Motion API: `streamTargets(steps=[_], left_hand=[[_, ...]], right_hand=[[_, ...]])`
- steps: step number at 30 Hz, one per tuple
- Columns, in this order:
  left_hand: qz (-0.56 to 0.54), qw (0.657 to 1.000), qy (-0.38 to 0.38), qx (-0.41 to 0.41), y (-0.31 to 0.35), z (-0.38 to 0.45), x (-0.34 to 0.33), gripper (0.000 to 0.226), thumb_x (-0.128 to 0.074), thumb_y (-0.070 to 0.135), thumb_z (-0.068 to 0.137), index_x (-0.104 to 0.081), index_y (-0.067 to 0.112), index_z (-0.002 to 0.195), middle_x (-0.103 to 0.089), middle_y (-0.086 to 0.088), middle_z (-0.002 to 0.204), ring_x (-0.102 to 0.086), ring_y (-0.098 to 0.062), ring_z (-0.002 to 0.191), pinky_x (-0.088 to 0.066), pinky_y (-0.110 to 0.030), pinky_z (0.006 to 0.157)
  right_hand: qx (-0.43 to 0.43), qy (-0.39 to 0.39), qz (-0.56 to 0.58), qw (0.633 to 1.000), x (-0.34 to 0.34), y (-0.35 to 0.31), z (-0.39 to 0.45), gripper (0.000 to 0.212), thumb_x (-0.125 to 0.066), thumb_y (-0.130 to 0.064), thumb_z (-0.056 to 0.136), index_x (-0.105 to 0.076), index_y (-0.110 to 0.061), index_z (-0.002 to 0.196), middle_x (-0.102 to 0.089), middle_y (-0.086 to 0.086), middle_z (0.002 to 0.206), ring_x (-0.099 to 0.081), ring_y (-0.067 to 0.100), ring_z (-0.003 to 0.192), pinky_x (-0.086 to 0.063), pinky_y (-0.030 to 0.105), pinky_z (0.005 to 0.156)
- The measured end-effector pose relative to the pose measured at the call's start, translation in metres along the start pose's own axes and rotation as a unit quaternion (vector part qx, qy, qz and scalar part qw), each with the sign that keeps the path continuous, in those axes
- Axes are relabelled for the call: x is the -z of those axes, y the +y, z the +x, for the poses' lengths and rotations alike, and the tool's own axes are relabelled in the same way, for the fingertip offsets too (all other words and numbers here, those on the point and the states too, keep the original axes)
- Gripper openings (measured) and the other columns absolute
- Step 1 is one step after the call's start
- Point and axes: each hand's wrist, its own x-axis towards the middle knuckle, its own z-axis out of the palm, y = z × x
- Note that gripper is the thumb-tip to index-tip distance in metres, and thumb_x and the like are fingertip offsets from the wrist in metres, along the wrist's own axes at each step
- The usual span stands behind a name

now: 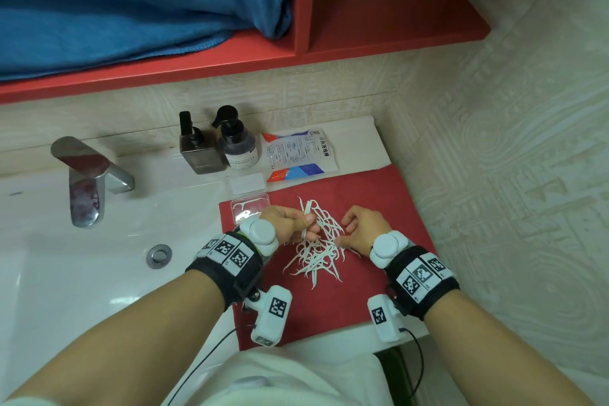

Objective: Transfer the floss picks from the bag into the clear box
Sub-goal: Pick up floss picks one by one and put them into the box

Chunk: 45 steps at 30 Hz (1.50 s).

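Observation:
Several white floss picks (pixel 318 257) lie in a loose pile on the red mat (pixel 379 194). My left hand (pixel 290 222) grips a small bundle of picks upright between thumb and fingers, just right of the clear box (pixel 250 206), which holds a few picks. The box's clear lid (pixel 245 183) lies behind it. My right hand (pixel 361 227) rests at the pile's right edge with curled fingers pinching at picks. The floss bag (pixel 298 153) lies flat at the back of the counter.
Two dark pump bottles (pixel 201 147) stand left of the bag. A chrome faucet (pixel 87 175) and white sink basin (pixel 99 257) with a drain fill the left. A red shelf (pixel 230 59) with a blue towel hangs overhead.

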Motion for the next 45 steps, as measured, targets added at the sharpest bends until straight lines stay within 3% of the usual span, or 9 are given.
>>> streamTargets(steps=[6,11,17,23,27,33,38,43,45], left_hand=[[0.0,1.0,0.01,0.006,-0.002,-0.001,0.0,0.02,-0.067,0.013,0.087,-0.069,-0.005,0.096,-0.073,-0.015,0.085,-0.071,-0.016,0.066,-0.054,-0.02,0.055],[0.005,1.0,0.009,0.008,-0.008,0.003,0.002,0.018,-0.069,0.017,0.086,-0.071,0.0,0.09,-0.073,-0.019,0.091,-0.071,-0.027,0.083,-0.056,-0.038,0.083],[-0.004,1.0,0.011,0.016,-0.015,0.005,0.003,0.018,-0.069,0.016,0.086,-0.071,-0.001,0.092,-0.073,-0.018,0.091,-0.07,-0.03,0.086,-0.056,-0.042,0.088],[0.006,0.999,0.026,0.02,-0.028,0.006,0.007,0.017,-0.068,0.016,0.086,-0.072,0.0,0.088,-0.073,-0.018,0.088,-0.07,-0.029,0.082,-0.057,-0.039,0.082],[0.014,0.998,0.053,0.008,-0.034,0.006,0.014,0.013,-0.066,0.014,0.088,-0.071,0.004,0.081,-0.074,-0.012,0.08,-0.071,-0.018,0.065,-0.054,-0.026,0.061],[0.071,0.99,0.114,-0.035,-0.041,0.005,0.023,0.017,-0.066,0.015,0.088,-0.072,0.0,0.093,-0.073,-0.005,0.075,-0.07,-0.009,0.062,-0.054,-0.019,0.059],[0.102,0.993,0.055,-0.037,-0.051,0.007,0.03,0.014,-0.074,0.027,0.079,-0.075,0.013,0.082,-0.074,-0.014,0.083,-0.072,-0.024,0.076,-0.057,-0.041,0.076],[0.112,0.994,0.004,-0.018,-0.056,0.007,0.029,0.011,-0.069,0.02,0.085,-0.074,0.01,0.086,-0.075,-0.007,0.08,-0.072,-0.015,0.069,-0.055,-0.023,0.062],[0.105,0.994,-0.003,-0.013,-0.055,0.008,0.03,0.008,-0.069,0.02,0.085,-0.074,0.014,0.085,-0.075,-0.005,0.081,-0.071,-0.016,0.069,-0.057,-0.025,0.065]], right_hand=[[0.003,-0.051,-0.036,0.998,-0.002,0.0,-0.001,0.023,-0.086,-0.018,0.067,-0.068,-0.021,0.081,-0.069,-0.007,0.073,-0.063,0.005,0.063,-0.047,0.015,0.058],[0.018,-0.028,-0.022,0.999,-0.002,-0.002,-0.004,0.016,-0.075,-0.009,0.075,-0.07,-0.021,0.085,-0.069,-0.009,0.07,-0.062,0.002,0.061,-0.047,0.015,0.058],[0.034,-0.031,0.026,0.999,0.003,-0.005,-0.003,0.026,-0.081,-0.016,0.075,-0.072,-0.023,0.099,-0.074,-0.007,0.085,-0.067,0.002,0.073,-0.053,0.017,0.07],[0.051,-0.032,0.037,0.998,0.0,-0.007,-0.006,0.014,-0.081,-0.019,0.076,-0.072,-0.024,0.086,-0.07,-0.01,0.072,-0.06,-0.006,0.059,-0.041,0.009,0.058],[0.06,-0.049,0.065,0.995,-0.008,-0.018,-0.004,0.01,-0.069,-0.01,0.084,-0.069,-0.02,0.086,-0.069,-0.003,0.073,-0.065,0.006,0.06,-0.048,0.019,0.059],[0.066,-0.123,0.19,0.972,-0.017,-0.032,0.0,0.02,-0.077,-0.007,0.079,-0.066,-0.012,0.094,-0.073,0.01,0.079,-0.074,0.022,0.066,-0.061,0.034,0.063],[0.077,-0.116,0.202,0.97,-0.028,-0.04,0.011,0.014,-0.077,-0.01,0.079,-0.068,-0.012,0.09,-0.074,0.009,0.074,-0.074,0.022,0.066,-0.062,0.039,0.068],[0.065,-0.08,0.261,0.96,-0.037,-0.043,0.019,0.012,-0.078,-0.007,0.079,-0.071,-0.008,0.087,-0.073,0.011,0.073,-0.073,0.022,0.063,-0.062,0.04,0.068],[0.063,-0.077,0.291,0.951,-0.037,-0.044,0.021,0.011,-0.079,-0.006,0.079,-0.071,-0.006,0.087,-0.073,0.01,0.074,-0.072,0.022,0.062,-0.061,0.036,0.066]])
